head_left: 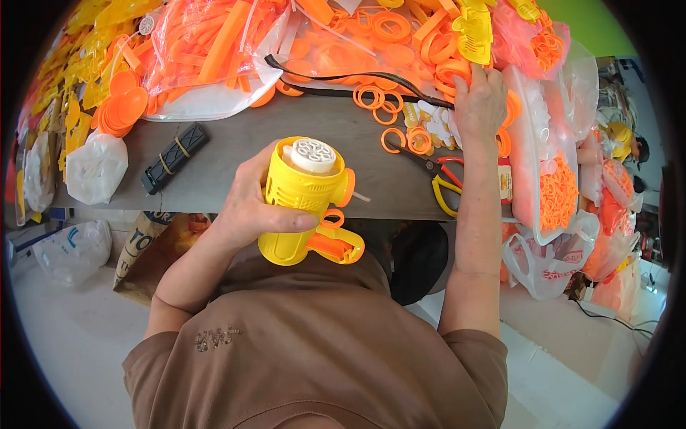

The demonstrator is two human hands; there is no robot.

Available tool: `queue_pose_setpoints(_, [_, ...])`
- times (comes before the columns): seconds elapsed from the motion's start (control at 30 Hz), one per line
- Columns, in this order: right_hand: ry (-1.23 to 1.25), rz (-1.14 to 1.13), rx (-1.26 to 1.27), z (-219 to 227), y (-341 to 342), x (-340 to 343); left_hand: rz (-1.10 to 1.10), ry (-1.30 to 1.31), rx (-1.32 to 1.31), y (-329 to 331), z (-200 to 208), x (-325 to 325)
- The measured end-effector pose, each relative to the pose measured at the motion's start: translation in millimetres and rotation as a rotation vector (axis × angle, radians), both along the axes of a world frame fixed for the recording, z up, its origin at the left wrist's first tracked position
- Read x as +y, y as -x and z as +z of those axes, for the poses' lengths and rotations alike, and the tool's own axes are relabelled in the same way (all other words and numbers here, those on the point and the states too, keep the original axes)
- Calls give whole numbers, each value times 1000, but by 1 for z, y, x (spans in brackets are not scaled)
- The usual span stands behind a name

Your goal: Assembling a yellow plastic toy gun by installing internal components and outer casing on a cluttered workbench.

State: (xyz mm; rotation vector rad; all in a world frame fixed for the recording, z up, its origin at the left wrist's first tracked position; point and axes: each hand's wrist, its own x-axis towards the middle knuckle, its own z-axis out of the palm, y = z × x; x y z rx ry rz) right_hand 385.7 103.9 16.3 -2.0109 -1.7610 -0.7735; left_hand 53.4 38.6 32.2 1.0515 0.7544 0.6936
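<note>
My left hand [250, 196] is wrapped round a yellow plastic toy body [304, 189], shaped like a bubble gun, and holds it upright above the table's near edge. A white round nozzle with several holes [313, 154] sits in its top. An orange round part [347, 187] is on its side, and the yellow handle [336, 247] has an orange piece in it. My right hand [484, 104] reaches to the far right, among orange rings [451, 71] and just below a yellow moulded part [474, 32]. Its thumb and fingers are apart, with the fingertips partly hidden.
Heaps of orange parts [214, 50] lie along the table's far side. A black strap [357, 75] crosses there. Yellow-and-red-handled pliers [446, 193] lie beside my right forearm. A black banded bundle [175, 157] lies left. A white bin [532, 143] stands right.
</note>
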Motion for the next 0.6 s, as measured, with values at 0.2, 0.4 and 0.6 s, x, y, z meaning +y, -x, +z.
queue_pose_setpoints(0.2, [-27, 50, 33, 6, -16, -8, 14, -17, 18, 5, 2, 2])
queue_pose_setpoints(0.4, [2, 383, 1224, 43, 22, -41, 12, -177, 56, -3, 5, 10])
queue_pose_setpoints(0.6, [534, 623, 2110, 62, 105, -60, -180, -313, 128, -20, 9, 14])
